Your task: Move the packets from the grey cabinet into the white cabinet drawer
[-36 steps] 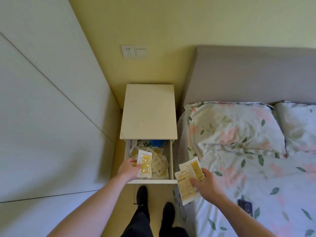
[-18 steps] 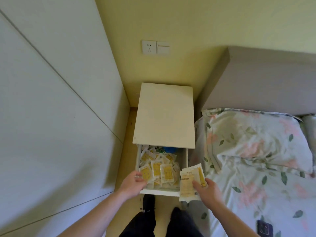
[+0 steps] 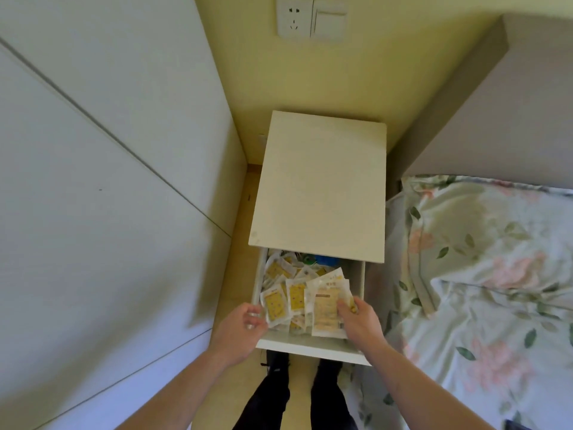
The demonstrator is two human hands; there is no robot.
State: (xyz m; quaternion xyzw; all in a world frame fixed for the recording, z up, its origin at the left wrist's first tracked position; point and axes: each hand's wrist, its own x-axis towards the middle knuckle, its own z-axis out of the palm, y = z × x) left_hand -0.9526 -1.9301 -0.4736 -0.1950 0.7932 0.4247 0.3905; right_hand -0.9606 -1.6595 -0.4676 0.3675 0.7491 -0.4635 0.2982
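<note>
At the near edge of the open drawer (image 3: 313,347), two bare hands reach in from below. The left hand (image 3: 245,328) is at the drawer's near left corner; its fingers (image 3: 252,315) are loosely curled and hold nothing, just beside a yellow packet. The right hand (image 3: 361,321) is at the near right side, and its fingers and thumb pinch a small bundle of packets (image 3: 327,305), which lies over the others inside the drawer. Behind it, more packets (image 3: 285,290) fill the drawer in a loose heap, white with yellow windows. At the far end of the drawer a blue thing (image 3: 325,260) shows, partly hidden under the cabinet top. The white cabinet (image 3: 319,184) stands between a pale wardrobe wall (image 3: 108,181) and the bed (image 3: 483,274) with flowered sheets. Far on the yellow wall there is a socket (image 3: 293,17) and a switch (image 3: 330,21).
</note>
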